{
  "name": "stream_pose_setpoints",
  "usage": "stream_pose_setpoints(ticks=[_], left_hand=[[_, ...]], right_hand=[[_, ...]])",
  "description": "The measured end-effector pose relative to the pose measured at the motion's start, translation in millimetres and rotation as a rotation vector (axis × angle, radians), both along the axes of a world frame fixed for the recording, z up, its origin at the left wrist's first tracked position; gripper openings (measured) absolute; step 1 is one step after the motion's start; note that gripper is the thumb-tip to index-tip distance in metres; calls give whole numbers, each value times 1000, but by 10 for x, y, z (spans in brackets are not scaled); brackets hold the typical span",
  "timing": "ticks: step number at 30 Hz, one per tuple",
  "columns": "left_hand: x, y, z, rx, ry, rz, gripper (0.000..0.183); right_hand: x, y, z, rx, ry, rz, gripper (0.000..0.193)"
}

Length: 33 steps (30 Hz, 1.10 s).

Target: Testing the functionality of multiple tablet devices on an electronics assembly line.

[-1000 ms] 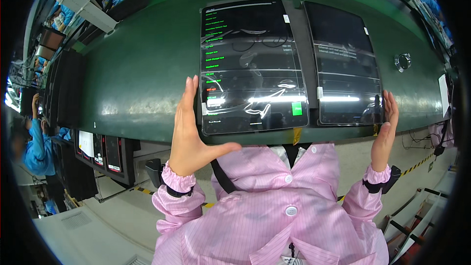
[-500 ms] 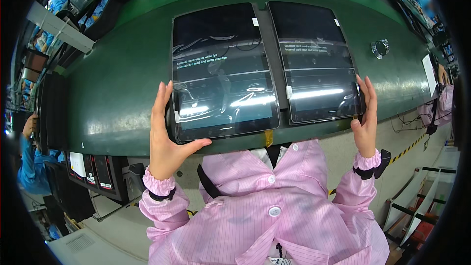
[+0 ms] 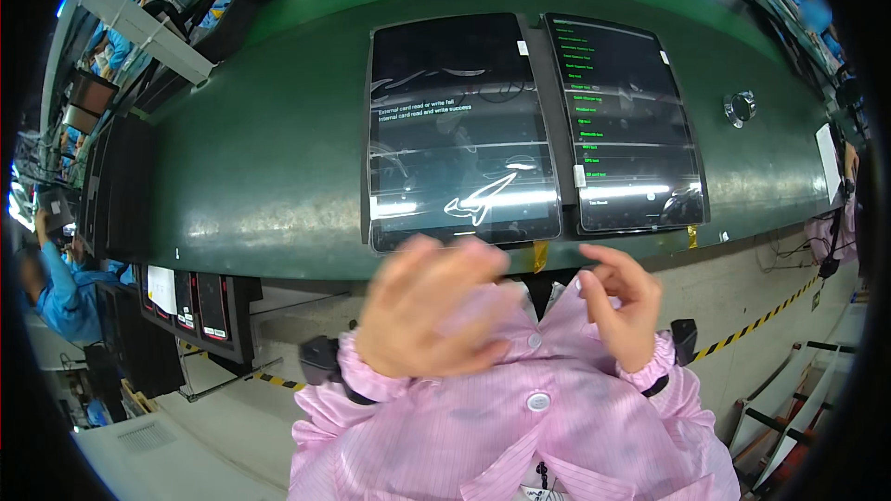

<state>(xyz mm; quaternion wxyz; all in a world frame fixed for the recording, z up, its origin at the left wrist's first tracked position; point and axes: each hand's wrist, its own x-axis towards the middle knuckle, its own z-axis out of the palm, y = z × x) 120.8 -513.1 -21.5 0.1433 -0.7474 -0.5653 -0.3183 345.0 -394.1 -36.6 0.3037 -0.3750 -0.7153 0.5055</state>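
Observation:
Two dark tablets under clear film lie side by side on the green table. The left tablet [image 3: 464,162] shows two lines of white text. The right tablet [image 3: 645,121] shows a list of green lines. Just in front of the left tablet's near edge is my left hand [image 3: 432,311], blurred by motion, its fingers stretched out and thumb apart. My right hand [image 3: 631,306] hovers before the near edge of the right tablet, with fingers bent, thumb apart and nothing held. Neither hand appears to grip a tablet.
A shiny round metal piece [image 3: 741,109] sits on the green table [image 3: 269,167] at the right, near a white sheet [image 3: 829,162]. Yellow tape tabs [image 3: 540,257] mark the near edge. Lower left stands a black tray [image 3: 243,315] of dark devices; beyond it works a blue-clad person [image 3: 74,301].
Both hands have left the tablets' outer sides and drawn inward, toward my body. The right tablet's screen has switched from two white lines to the green list. The view has shifted slightly.

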Motion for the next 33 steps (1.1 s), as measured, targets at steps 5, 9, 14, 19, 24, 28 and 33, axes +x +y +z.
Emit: stream_pose_setpoints(ticks=[5,9,14,19,24,28,33], left_hand=[[272,221,18,-69,37,-88,47],[257,387,-28,-145,-54,33,67],[269,585,-28,-235,-77,130,83],[222,595,31,-264,-29,154,83],[160,636,44,-271,-62,158,73],[140,670,102,-283,-87,164,64],[-90,398,179,-54,-82,262,49]], right_hand=[[-234,-34,-3,-565,217,84,25],[-382,-47,1,-700,302,84,25],[-452,-38,-35,-711,308,45,25],[-456,-28,-67,-747,337,93,24],[-454,-33,-78,-762,335,90,23],[-458,-28,-80,-745,318,91,23],[-426,-6,-82,-737,316,104,23]])
